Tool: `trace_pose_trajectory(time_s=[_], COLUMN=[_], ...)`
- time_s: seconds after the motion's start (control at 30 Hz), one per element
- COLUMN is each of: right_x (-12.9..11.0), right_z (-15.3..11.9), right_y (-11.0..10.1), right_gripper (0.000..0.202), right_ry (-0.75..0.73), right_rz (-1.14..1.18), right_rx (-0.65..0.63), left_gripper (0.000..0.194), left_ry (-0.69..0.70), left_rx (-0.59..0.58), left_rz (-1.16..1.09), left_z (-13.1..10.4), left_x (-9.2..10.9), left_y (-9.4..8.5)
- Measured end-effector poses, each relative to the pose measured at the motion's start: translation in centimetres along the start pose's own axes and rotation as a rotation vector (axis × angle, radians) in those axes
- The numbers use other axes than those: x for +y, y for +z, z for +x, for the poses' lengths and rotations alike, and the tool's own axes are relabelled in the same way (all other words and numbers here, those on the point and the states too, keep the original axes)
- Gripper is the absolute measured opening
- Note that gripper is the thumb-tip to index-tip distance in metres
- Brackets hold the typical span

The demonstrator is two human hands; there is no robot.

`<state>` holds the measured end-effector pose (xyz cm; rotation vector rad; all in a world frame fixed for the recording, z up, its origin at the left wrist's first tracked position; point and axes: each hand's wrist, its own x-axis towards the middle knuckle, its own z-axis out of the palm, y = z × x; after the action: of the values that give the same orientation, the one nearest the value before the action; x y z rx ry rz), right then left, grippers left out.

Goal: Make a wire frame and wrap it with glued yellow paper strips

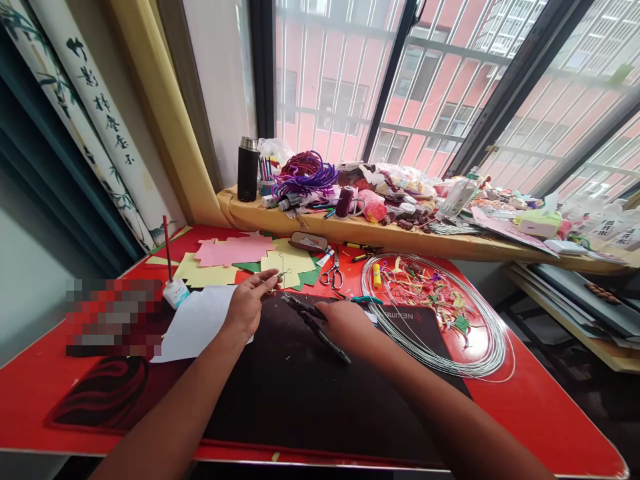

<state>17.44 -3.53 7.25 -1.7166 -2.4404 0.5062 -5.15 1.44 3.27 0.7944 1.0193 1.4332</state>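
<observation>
My left hand [250,300] pinches a thin bent wire [284,272] with small loops at its top, held over the far edge of the black desk mat [280,400]. To its right, my right hand [347,325] is wrapped round dark pliers [320,330]. The jaws point left toward the wire, and a gap shows between them and my left fingers. One handle of the pliers slants down toward the mat. Behind my right hand lies a tool with teal handles [367,301], partly hidden. Scissors [333,275] rest just beyond on the red table.
A large coil of wire [485,363] lies at right around colourful scraps [425,287] and a yellow glue stick [377,275]. Coloured paper [235,251], a white sheet [200,323] and a white bottle [176,293] are at left. The cluttered windowsill holds a black flask [248,170].
</observation>
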Motion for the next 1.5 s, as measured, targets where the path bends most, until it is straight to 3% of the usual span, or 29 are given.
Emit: trace_pose_trajectory(time_s=[0.3, 0.53, 0.73, 0.87, 0.97, 1.1, 1.27, 1.5], right_x=[-2.5, -2.6, -2.8, -1.5, 0.4, 1.5, 1.0, 3.3], right_z=[-0.3, -1.9, 0.2, 2.6, 3.7, 4.4, 4.9, 4.2], right_y=[1.2, 5.0, 7.1, 7.3, 7.1, 6.8, 7.2, 6.8], right_gripper=[0.032, 0.032, 0.018, 0.014, 0.034, 0.043, 0.037, 0.038], right_ry=[-0.174, -0.239, -0.186, -0.078, 0.057, 0.067, 0.015, 0.058], right_rz=[-0.054, 0.138, 0.408, 0.847, 1.102, 1.203, 1.298, 1.353], right_rx=[-0.112, 0.051, 0.134, 0.109, 0.15, 0.254, 0.22, 0.333], left_gripper=[0.031, 0.026, 0.026, 0.024, 0.023, 0.024, 0.024, 0.042], left_ry=[-0.094, -0.155, -0.175, -0.183, -0.194, -0.187, -0.222, -0.182], left_rx=[-0.032, -0.055, -0.081, -0.067, -0.075, -0.122, -0.203, -0.38], left_rz=[-0.117, -0.153, -0.152, -0.181, -0.196, -0.166, -0.096, 0.257], left_z=[-0.3, -0.7, -0.9, -0.7, -0.8, -1.1, -1.5, -1.7], left_x=[-0.1, -0.4, -1.6, -2.1, -2.2, -2.6, -3.3, -3.2], left_y=[0.3, 0.7, 1.2, 1.4, 1.3, 1.6, 2.1, 1.6])
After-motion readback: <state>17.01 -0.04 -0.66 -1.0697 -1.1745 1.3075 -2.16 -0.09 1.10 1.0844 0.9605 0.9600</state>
